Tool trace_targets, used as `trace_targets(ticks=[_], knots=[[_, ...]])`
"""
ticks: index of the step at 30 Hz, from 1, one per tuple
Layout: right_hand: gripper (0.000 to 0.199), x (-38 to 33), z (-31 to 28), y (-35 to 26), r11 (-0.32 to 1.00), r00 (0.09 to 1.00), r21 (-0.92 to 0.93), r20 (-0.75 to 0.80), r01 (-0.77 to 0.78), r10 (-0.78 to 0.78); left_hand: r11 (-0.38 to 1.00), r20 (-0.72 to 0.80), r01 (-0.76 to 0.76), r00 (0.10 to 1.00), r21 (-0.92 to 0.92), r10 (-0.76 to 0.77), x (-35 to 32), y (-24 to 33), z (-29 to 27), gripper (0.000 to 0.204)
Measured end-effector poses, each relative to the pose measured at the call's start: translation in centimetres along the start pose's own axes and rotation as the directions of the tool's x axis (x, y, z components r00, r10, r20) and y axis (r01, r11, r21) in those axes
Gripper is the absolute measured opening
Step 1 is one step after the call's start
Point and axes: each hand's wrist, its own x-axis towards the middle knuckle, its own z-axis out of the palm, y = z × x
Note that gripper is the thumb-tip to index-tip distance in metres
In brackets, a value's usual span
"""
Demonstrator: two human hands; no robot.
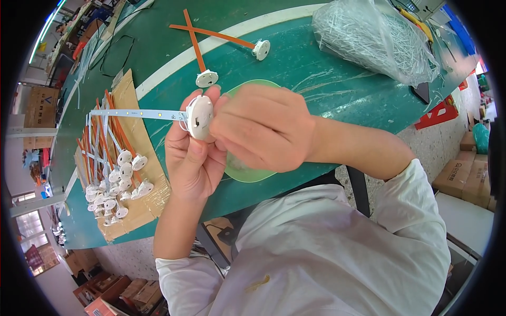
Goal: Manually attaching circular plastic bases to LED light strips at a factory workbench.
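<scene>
green workbench (316,68) | speckled floor (437,142) | cardboard boxes (464,174)

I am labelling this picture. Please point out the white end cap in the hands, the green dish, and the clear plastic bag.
white end cap (200,117), head view, round face.
green dish (243,174), head view, lower rim.
clear plastic bag (377,39), head view, middle.

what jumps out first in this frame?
Dead centre, the left hand and right hand pinch a round white plastic end cap on a white strip board. At left a heap of finished strips lies on brown cardboard; top right sits a clear bag of thin wires.
</scene>
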Motion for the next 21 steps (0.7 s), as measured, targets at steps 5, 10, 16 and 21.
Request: trace_targets(ticks=[5,10,16,21], knots=[[0.021,0.1,0.0,0.0,0.997,0.997,-0.033,0.041,0.063,-0.062,1.0,0.028,0.001,1.0,-0.016,-0.001,-0.4,-0.2,-0.3,0.064],[0.023,0.0,-0.2,0.1,0.996,0.997,-0.073,0.056,0.059,-0.055,1.0,-0.004,-0.008,1.0,0.0,0.008,0.2,-0.5,0.6,0.062],[0.02,1.5,-0.5,0.6,0.997,0.987,-0.013,0.14,-0.081,0.082,0.946,-0.062,-0.076,0.993,0.314,0.1,1.0,4.1,1.4,0.044],[0.019,2.4,-2.4,1.0,0.978,0.943,-0.079,0.26,-0.194,0.208,0.263,-0.301,0.252,0.939,0.931,0.167,-4.5,15.9,-1.1,0.03]])
